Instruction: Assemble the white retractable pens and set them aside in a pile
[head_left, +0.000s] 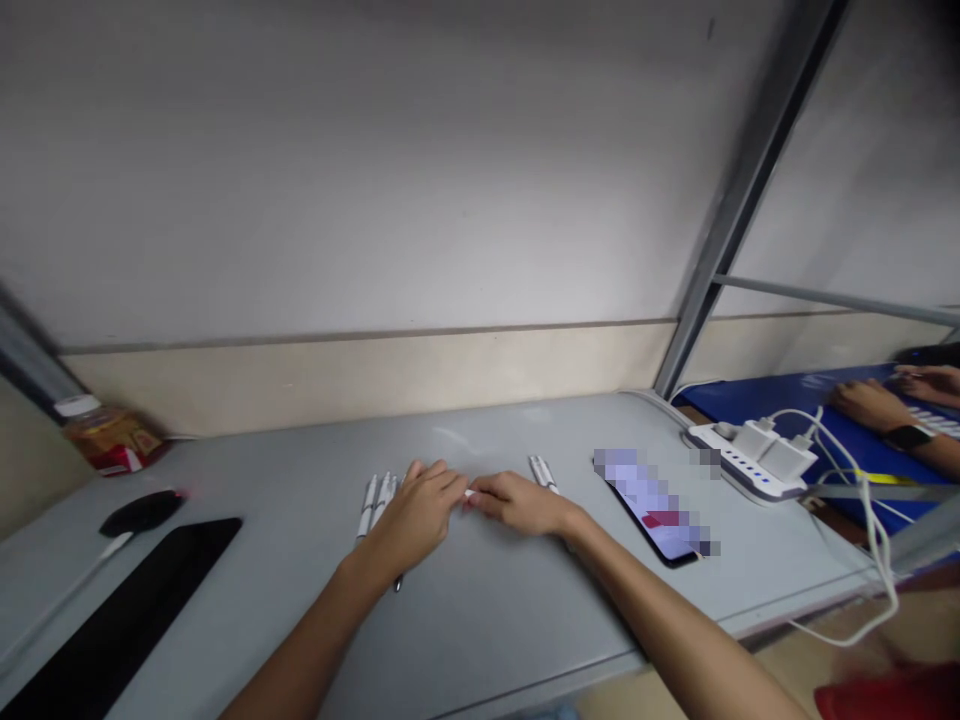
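Note:
My left hand (424,512) and my right hand (519,503) meet fingertip to fingertip just above the desk. Both are closed in a pinch. A short white bit of what looks like a pen (470,492) shows between them, the rest hidden by fingers. White pens (367,505) with silver tips lie side by side at my left hand, partly covered by it. More white pens (541,470) lie behind my right wrist, their near ends hidden.
A phone (656,510) with a lit screen lies right of my right arm, beside a power strip (750,462) with plugs and looping cables. At left are a black mouse (141,512), a dark flat slab (135,620) and a bottle (112,437). Another person's hands (874,408) rest farther right.

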